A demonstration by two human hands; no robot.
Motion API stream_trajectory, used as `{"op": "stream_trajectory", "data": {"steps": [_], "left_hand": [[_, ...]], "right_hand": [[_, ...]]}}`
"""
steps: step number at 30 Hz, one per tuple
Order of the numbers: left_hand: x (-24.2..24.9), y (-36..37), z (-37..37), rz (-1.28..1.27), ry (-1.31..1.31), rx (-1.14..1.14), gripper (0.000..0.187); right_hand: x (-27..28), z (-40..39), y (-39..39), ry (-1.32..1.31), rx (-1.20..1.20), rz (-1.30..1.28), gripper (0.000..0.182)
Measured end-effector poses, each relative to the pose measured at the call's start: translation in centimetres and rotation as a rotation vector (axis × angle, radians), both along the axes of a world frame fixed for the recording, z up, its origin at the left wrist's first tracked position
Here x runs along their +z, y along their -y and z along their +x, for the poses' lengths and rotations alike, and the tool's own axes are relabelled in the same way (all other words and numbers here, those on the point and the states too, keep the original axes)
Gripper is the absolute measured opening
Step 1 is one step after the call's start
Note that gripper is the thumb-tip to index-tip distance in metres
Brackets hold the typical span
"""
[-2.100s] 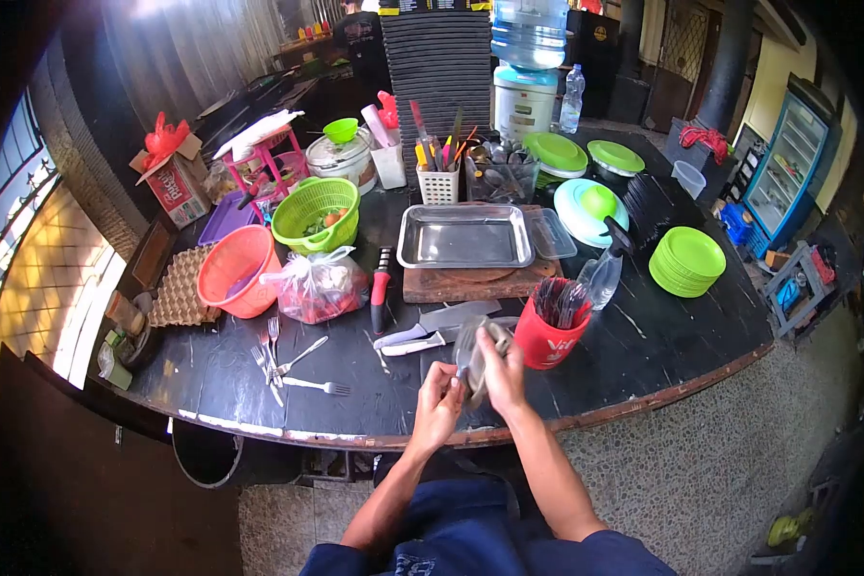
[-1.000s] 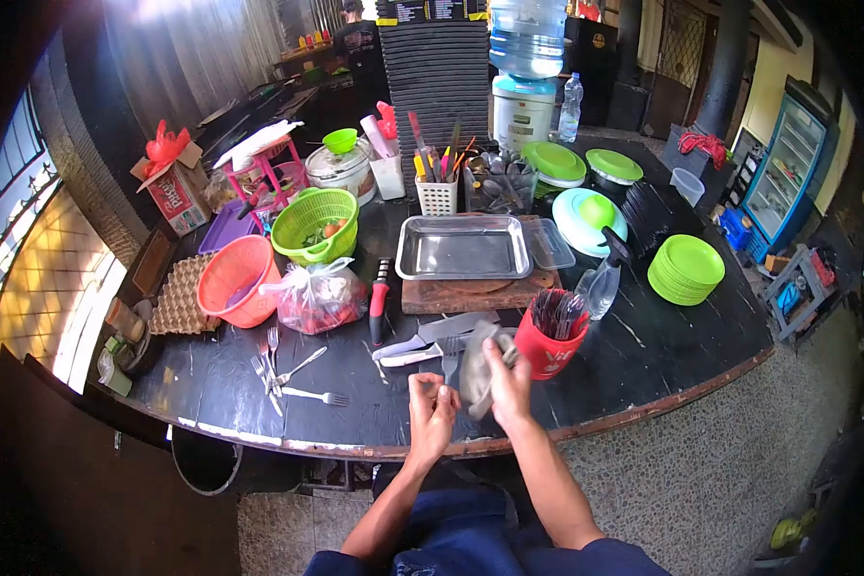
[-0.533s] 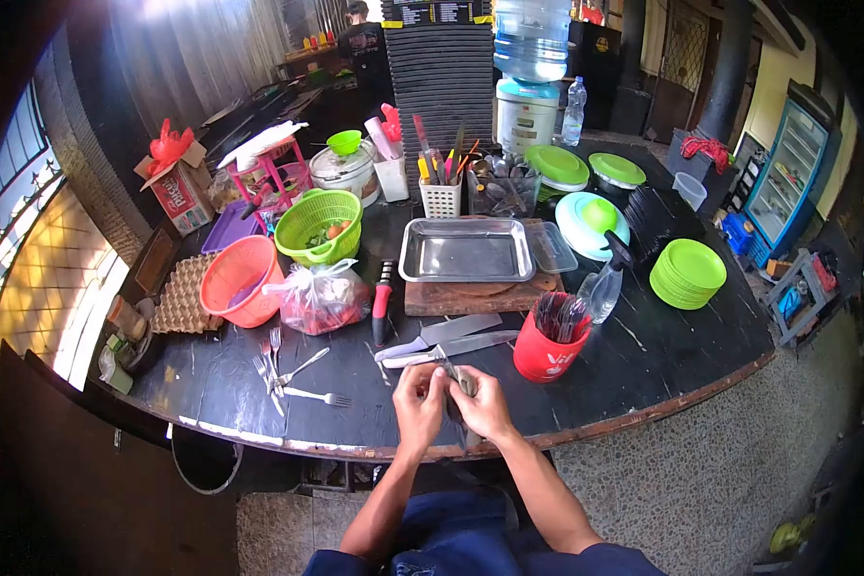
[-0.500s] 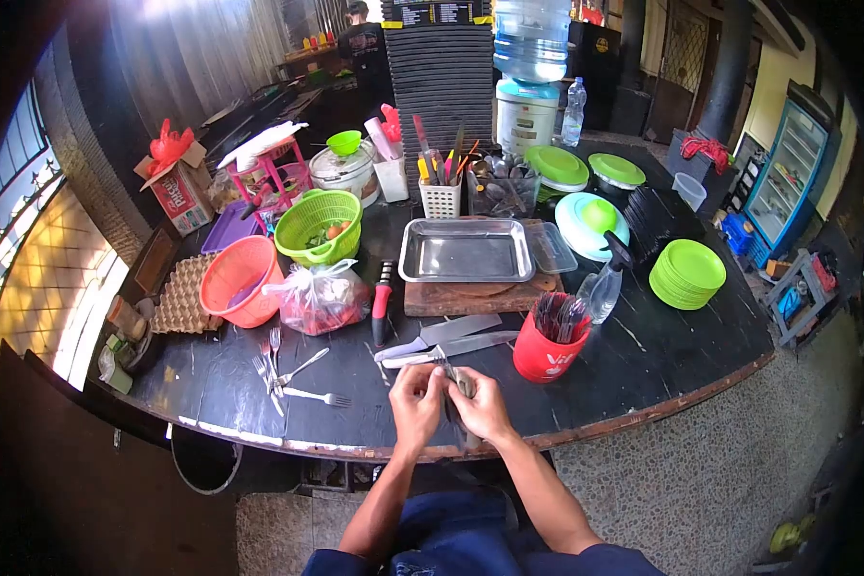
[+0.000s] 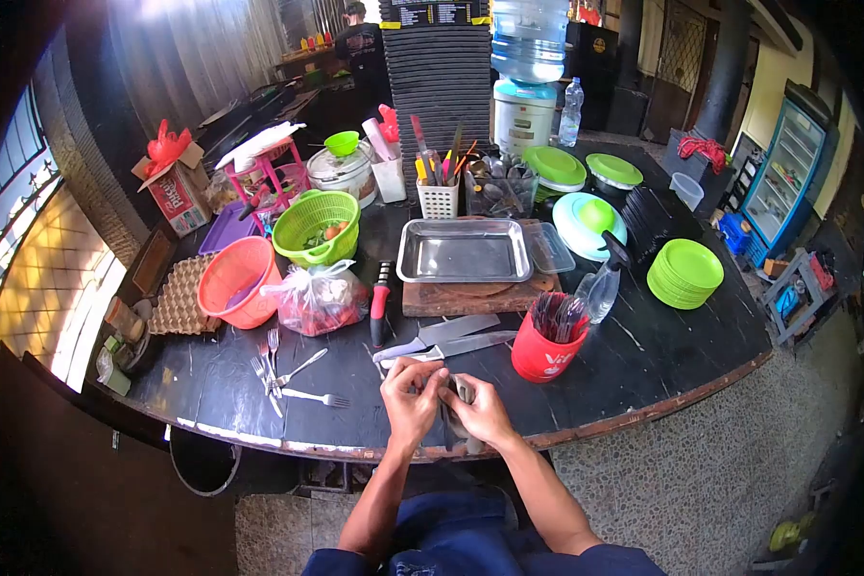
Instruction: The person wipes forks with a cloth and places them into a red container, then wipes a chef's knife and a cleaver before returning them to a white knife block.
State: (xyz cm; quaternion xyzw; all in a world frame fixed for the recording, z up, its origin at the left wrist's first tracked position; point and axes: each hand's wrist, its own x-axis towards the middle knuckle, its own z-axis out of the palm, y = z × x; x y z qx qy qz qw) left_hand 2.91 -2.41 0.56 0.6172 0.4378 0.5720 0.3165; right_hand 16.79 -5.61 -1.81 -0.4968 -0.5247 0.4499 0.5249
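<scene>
Over at the left, an egg tray (image 5: pixel 184 296) sits beside an orange basket (image 5: pixel 232 283), and nearer the edge there's a little heap of cutlery (image 5: pixel 276 380), forks among it, crossed on the black tabletop (image 5: pixel 355 427). A knotted plastic bag (image 5: pixel 322 302) next, then a red-and-black handled tool (image 5: pixel 380 305). Here's the left hand (image 5: pixel 411 405), fingers curled, thumb in close; what it grips, I can't tell. Just beyond, two knives (image 5: pixel 459 330) lie side by side. Between the hands, a greyish cloth (image 5: pixel 464 389), pinched by the right hand (image 5: pixel 481 413), the two nearly meeting! Rightward, a red cutlery holder (image 5: pixel 545 355), then stacked green plates (image 5: pixel 686 274).
</scene>
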Motion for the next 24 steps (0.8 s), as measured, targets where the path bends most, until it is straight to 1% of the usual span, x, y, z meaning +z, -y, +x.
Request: {"op": "stream_trajectory", "data": {"steps": [1, 2, 4, 5, 7, 8, 11, 13, 15, 16, 19, 21, 23, 24], "left_hand": [[0.4, -0.1, -0.1, 0.037, -0.063, -0.028, 0.007], [0.3, -0.2, 0.0, 0.04, -0.063, -0.029, 0.007], [0.0, -0.1, 0.3, -0.012, 0.241, -0.064, 0.006], [-0.1, -0.2, 0.2, -0.013, 0.239, -0.066, 0.006], [0.8, -0.3, 0.3, -0.091, 0.38, 0.006, 0.01], [1.4, -0.2, 0.1, -0.137, 0.423, 0.024, 0.009], [0.5, -1.9, -0.8, -0.159, 0.609, 0.038, 0.009], [0.5, -2.4, -1.1, -0.174, 0.629, 0.04, 0.008], [0.5, -2.2, -1.3, -0.35, 0.54, -0.066, 0.01], [0.2, -2.3, -1.5, -0.403, 0.469, -0.148, 0.014], [-0.6, -2.7, -1.7, -0.356, 0.448, -0.133, 0.016], [-0.7, -3.0, -1.8, -0.34, 0.486, -0.103, 0.015], [-0.2, -3.5, -2.0, -0.267, 0.58, -0.022, 0.015], [0.0, -3.7, -2.3, -0.265, 0.58, 0.018, 0.016]], "right_hand": [[-0.4, -0.1, -0.2, -0.086, 0.014, 0.045, 0.032], [-0.7, 0.1, -0.3, -0.086, 0.013, 0.049, 0.032], [-0.2, 0.2, 0.0, -0.119, 0.048, -0.015, 0.033], [-0.1, 0.1, 0.2, -0.121, 0.046, -0.015, 0.033], [0.2, -0.1, 0.6, 0.046, 0.076, 0.04, 0.034], [0.5, -0.1, 0.9, 0.048, 0.074, 0.039, 0.034], [1.7, -0.2, 1.9, 0.235, 0.094, 0.069, 0.033], [1.9, 0.1, 2.1, 0.243, 0.081, 0.087, 0.031], [1.4, 0.8, 2.1, 0.204, 0.101, 0.034, 0.03], [0.6, 0.8, 1.8, 0.118, 0.107, 0.02, 0.03], [0.1, 1.3, 1.8, 0.076, 0.079, 0.006, 0.031], [0.2, 1.6, 2.1, 0.097, 0.075, -0.009, 0.032], [0.3, 2.0, 2.2, 0.134, 0.072, 0.042, 0.032], [0.5, 2.4, 2.1, 0.168, 0.024, 0.062, 0.032]]}}
